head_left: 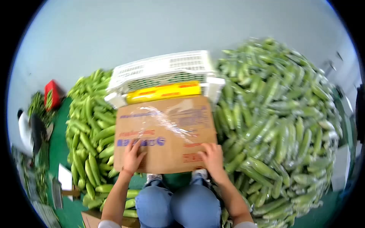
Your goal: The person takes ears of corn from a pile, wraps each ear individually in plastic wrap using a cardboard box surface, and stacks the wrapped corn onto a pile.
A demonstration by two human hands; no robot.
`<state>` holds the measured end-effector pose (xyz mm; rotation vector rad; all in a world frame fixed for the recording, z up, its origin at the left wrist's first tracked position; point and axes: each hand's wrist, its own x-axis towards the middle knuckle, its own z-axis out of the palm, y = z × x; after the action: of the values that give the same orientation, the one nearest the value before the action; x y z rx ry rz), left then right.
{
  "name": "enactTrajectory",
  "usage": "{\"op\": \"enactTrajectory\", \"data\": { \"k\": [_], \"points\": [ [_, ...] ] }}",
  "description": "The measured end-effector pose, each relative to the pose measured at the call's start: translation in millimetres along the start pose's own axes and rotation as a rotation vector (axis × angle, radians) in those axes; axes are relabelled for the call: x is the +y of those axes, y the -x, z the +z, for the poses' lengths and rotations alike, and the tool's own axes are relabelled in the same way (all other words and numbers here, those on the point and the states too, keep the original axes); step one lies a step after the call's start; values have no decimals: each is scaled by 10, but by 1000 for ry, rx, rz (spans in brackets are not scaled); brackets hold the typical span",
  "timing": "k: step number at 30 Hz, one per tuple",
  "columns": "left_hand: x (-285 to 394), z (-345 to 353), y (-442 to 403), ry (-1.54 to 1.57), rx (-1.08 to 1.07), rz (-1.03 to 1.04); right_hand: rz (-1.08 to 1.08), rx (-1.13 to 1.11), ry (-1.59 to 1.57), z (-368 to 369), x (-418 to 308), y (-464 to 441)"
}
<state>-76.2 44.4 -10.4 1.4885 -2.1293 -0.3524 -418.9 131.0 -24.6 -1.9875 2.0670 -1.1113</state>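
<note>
A brown cardboard box (167, 129) with blue and red print and glossy clear tape lies flat in front of my knees. My left hand (133, 156) rests on its near left part, fingers spread. On the near right part lies my right hand (213, 157), its fingers stretched out over the cardboard. Just beyond the box sits a yellow roll (163, 91) with red marks, held between white end pieces. Behind the roll stands a white plastic crate (161, 68) with slotted sides.
Bare long green vegetables (91, 136) are heaped on the left. A larger pile wrapped in clear film (281, 129) fills the right. Farther left are a red container (52, 95) and a small device with a tray (57, 193) on the green floor (61, 144).
</note>
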Motion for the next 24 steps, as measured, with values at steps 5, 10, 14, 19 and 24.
{"op": "enactTrajectory", "data": {
  "k": [5,10,14,19,24],
  "points": [
    [-88,117,-731,45,-12,-68,108,-87,43,211,27,-572],
    [-469,177,-1120,46,85,243,-142,-190,-38,418,50,-900],
    [-583,-190,-915,265,94,88,261,-228,-547,287,184,-754],
    [-690,-872,-63,92,-36,345,340,-311,-494,-236,-136,-224],
    [-866,-579,1092,-124,-16,321,208,-476,-256,-123,52,370]
  ]
}}
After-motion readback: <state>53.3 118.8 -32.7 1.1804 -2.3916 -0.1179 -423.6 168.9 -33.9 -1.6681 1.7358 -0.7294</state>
